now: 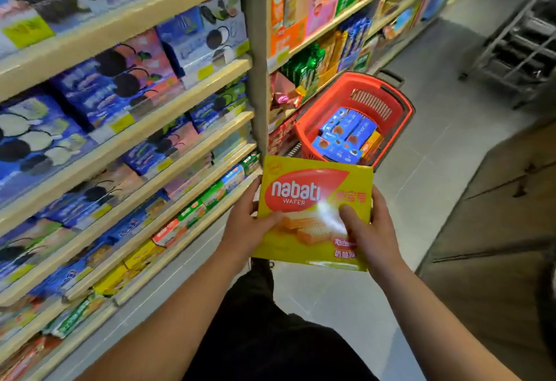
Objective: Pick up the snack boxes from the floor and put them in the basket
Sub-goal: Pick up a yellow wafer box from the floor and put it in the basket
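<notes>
Two hands carry the load: the left hand (245, 224) grips the left edge of the yellow wafer box (313, 215), thumb across the printed face and fingers behind; the right hand (371, 230) grips the right edge in the same manner, thumb on the face; a hold on opposite edges probably keeps the wide, flat box level and face-up while it travels. The box is off the floor (436, 152), held in the air above the person's dark-clothed legs, its far edge overlapping the near rim of the red basket (400, 109) in this view. The basket stands on the floor just beside the foot of the shelf (180, 103), already holding several blue snack boxes (346, 133) laid flat; judged step: carry forward, lower into the basket.
</notes>
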The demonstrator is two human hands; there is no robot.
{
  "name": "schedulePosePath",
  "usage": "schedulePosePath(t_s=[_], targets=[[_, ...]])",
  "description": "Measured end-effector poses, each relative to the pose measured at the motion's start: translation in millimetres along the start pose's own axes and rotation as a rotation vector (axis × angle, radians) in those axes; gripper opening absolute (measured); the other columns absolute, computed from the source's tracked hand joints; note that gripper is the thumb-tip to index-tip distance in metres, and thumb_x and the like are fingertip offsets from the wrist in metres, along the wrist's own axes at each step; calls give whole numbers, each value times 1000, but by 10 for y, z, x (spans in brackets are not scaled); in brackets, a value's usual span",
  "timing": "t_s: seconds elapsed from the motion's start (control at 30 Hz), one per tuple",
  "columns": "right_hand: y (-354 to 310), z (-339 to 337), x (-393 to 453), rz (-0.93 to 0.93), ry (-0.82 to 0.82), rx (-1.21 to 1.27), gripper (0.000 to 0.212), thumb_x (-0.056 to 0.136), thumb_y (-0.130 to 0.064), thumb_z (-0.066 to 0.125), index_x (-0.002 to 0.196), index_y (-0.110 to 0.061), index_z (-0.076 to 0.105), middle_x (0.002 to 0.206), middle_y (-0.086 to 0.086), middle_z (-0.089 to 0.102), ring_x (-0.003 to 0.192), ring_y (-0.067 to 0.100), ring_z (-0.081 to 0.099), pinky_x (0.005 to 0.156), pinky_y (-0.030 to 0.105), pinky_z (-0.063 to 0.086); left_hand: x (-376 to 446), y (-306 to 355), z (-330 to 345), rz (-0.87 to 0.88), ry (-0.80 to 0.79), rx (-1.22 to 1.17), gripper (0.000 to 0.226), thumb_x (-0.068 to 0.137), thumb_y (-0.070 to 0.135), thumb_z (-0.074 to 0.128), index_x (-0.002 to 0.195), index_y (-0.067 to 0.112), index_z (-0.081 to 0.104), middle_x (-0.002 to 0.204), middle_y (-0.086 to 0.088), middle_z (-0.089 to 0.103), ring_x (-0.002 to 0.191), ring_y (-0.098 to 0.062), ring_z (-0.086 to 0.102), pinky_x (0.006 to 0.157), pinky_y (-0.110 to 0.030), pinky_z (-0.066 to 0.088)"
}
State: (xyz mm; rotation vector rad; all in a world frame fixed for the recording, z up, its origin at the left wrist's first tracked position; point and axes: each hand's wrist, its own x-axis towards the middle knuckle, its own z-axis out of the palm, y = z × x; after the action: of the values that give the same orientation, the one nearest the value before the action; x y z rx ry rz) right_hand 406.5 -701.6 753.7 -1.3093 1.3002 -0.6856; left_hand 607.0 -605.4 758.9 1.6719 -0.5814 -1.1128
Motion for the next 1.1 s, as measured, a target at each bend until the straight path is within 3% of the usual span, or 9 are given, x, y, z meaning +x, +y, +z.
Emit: schedulePosePath(t_s=[0.23, 0.37, 0.5, 0.57, 0.7, 0.77, 0.87, 1.0, 1.1], targets=[[-196, -187, 1084, 151, 179, 36, 55, 86, -22, 70, 135, -33, 47, 114, -4, 69, 96, 9, 69, 83, 37, 58, 1456, 588, 392, -60, -294, 55, 77, 81, 7, 73, 130, 54, 38, 106, 24, 61, 96, 8, 59, 82, -42, 58], [-245, -314, 1517, 210, 267, 87, 58, 86, -25, 71, 137, -34, 45, 117, -4, 68, 102, 13, 68, 89, 43, 56, 2039, 863, 711, -25, -409, 102, 71, 81, -5, 68, 124, 46, 42, 113, 13, 63, 89, 11, 63, 76, -28, 59], [-237, -508, 2066, 240, 306, 96, 58, 87, -25, 69, 138, -32, 43, 118, -6, 66, 102, 11, 67, 90, 41, 56, 2678, 931, 1055, -57, -490, 184, 72, 80, 2, 73, 126, 51, 47, 120, 5, 66, 104, -11, 66, 79, -40, 59], [-191, -626, 2466, 257, 303, 98, 57, 88, -24, 68, 139, -33, 43, 116, -8, 66, 100, 8, 67, 88, 39, 56, 3053, 940, 1279, -98, -469, 214, 77, 81, 2, 72, 140, 38, 41, 123, 1, 66, 109, -19, 65, 83, -46, 57], [-115, -838, 3346, 279, 255, 126, 52, 88, -18, 68, 133, -32, 46, 112, -9, 66, 98, 10, 68, 89, 43, 56, 3711, 1062, 1725, -107, -444, 271, 71, 86, 0, 66, 141, 34, 35, 119, 20, 61, 98, 12, 61, 75, -16, 54], [-124, -955, 3727, 298, 229, 133, 52, 87, -16, 68, 131, -34, 45, 105, -16, 63, 94, 6, 66, 88, 39, 56, 3996, 1128, 1913, -117, -407, 345, 71, 85, 2, 68, 143, 29, 38, 118, 18, 64, 102, 5, 63, 84, -26, 54], [-112, -1279, 4438, 348, 166, 86, 59, 86, -18, 70, 137, -32, 44, 106, -24, 57, 95, -3, 61, 91, 36, 54, 4510, 1260, 2357, -135, -316, 461, 74, 77, 24, 76, 139, 42, 40, 117, 14, 66, 106, -8, 64, 90, -37, 52], [-11, -1482, 5136, 378, 74, 7, 75, 76, -22, 75, 140, -36, 40, 118, -14, 61, 104, 8, 63, 96, 44, 52, 5060, 1341, 2768, -137, -261, 559, 76, 83, 20, 72, 146, 34, 32, 125, 11, 55, 109, -7, 54, 85, -24, 44], [175, -1486, 5622, 407, 60, -23, 71, 73, -22, 74, 132, -44, 43, 121, -13, 63, 106, 10, 64, 97, 44, 51, 5539, 1159, 2935, -154, -237, 593, 87, 72, 30, 75, 146, 41, 30, 135, 11, 54, 120, -11, 54, 99, -36, 46]])
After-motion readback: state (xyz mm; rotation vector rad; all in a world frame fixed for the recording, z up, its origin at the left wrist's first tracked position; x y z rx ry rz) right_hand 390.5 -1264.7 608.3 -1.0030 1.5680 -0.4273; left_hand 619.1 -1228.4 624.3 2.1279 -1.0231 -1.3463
